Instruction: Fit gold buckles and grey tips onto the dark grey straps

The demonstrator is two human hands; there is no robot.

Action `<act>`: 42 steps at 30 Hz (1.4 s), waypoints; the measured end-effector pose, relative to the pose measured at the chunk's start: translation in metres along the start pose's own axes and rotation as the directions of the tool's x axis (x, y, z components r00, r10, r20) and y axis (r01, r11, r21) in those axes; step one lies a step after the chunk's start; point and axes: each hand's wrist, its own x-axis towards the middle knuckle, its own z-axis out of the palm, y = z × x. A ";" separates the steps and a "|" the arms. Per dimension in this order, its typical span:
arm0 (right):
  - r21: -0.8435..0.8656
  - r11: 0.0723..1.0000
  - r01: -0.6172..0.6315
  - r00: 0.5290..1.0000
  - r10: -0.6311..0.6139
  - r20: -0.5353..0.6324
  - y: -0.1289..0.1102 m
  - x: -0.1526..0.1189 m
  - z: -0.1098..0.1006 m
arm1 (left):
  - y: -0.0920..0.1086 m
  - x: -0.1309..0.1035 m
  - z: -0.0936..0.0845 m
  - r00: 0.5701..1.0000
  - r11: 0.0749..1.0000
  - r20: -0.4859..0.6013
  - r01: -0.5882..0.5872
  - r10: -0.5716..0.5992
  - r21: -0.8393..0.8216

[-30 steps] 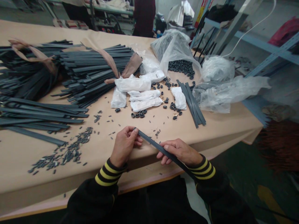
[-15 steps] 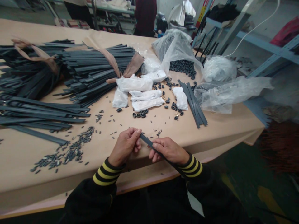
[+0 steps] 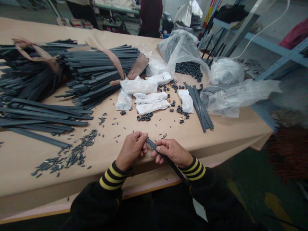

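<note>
A dark grey strap (image 3: pixel 172 165) runs between my hands at the table's front edge and trails down toward my right sleeve. My left hand (image 3: pixel 132 146) pinches its upper end between thumb and fingers. A short way along it, my right hand (image 3: pixel 173 152) grips the strap with the thumb on top. Small dark cut pieces (image 3: pixel 164 136) lie on the table just beyond my hands. A larger heap of such pieces (image 3: pixel 77 154) is spread to the left. Whether my left fingertips also hold a small piece is hidden.
Tied bundles of dark straps (image 3: pixel 101 70) and loose straps (image 3: pixel 43 115) cover the left. White wrapped packets (image 3: pixel 139 86) lie mid-table near dark loops (image 3: pixel 144 117). An open plastic bag (image 3: pixel 178 48) spills more loops. Several straps (image 3: pixel 199 107) lie at right; a person (image 3: pixel 150 17) stands behind.
Both hands have shifted slightly, the left a little right and the right a little up and left. Both still hold the strap, and more of its trailing part shows.
</note>
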 end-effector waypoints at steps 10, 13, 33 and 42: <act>0.088 0.993 0.074 0.995 -0.068 -0.073 0.001 0.005 0.000 | -0.017 -0.006 0.013 0.836 0.776 -0.136 -0.418 0.532 0.472; 0.219 0.975 -0.022 0.997 0.037 -0.064 -0.003 0.006 -0.003 | -0.019 -0.008 0.013 0.841 0.744 -0.023 -0.465 0.541 0.480; 0.312 0.932 -0.184 0.983 0.184 0.029 -0.013 0.011 -0.009 | -0.024 0.000 0.010 0.823 0.686 0.032 -0.493 0.566 0.535; 0.009 0.988 0.155 0.986 -0.155 -0.063 0.001 0.015 0.001 | -0.012 -0.011 0.009 0.969 0.948 0.006 -0.244 0.248 0.205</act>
